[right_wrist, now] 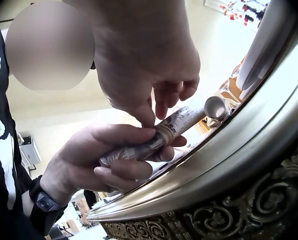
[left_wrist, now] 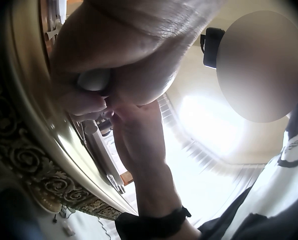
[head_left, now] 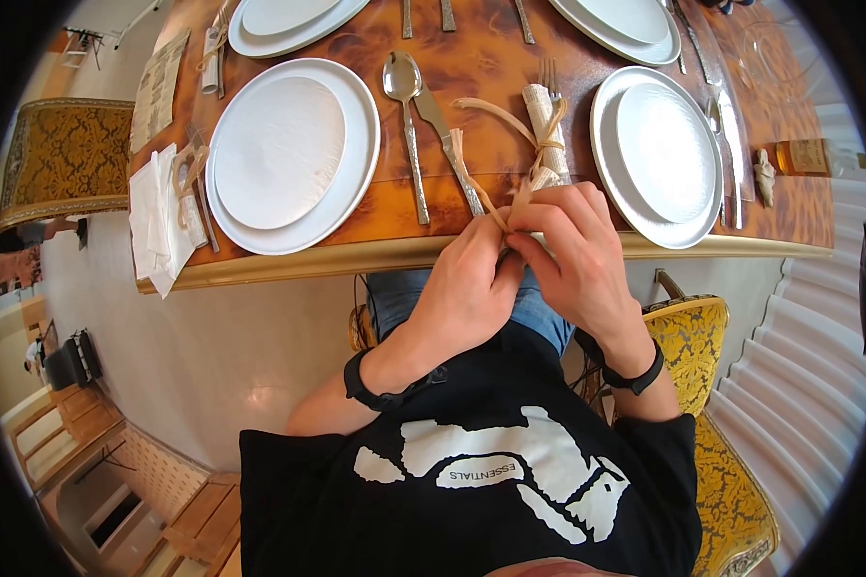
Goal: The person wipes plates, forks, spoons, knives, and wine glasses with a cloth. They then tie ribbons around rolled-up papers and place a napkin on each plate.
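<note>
In the head view, both hands meet at the table's front edge. My left hand (head_left: 467, 288) grips a rolled printed paper (right_wrist: 186, 117), its fingers curled around it in the right wrist view. A pale ribbon (head_left: 471, 178) sticks up from between the hands, and a band circles the roll. The thumb and finger of my right hand (right_wrist: 144, 65) pinch at this band, with the other fingers curled. A rounded metal end (right_wrist: 216, 107) shows at the roll's far end. Just beyond the hands lies another tied roll (head_left: 541, 115) with a fork.
Spoon (head_left: 402, 82) and knife (head_left: 443, 130) lie left of the hands. Stacked white plates stand at left (head_left: 361, 159) and right (head_left: 606, 159). White napkins (head_left: 154, 207) hang over the table's left front edge; a bottle (head_left: 803, 157) lies at the right. A yellow patterned chair (head_left: 693, 337) stands behind.
</note>
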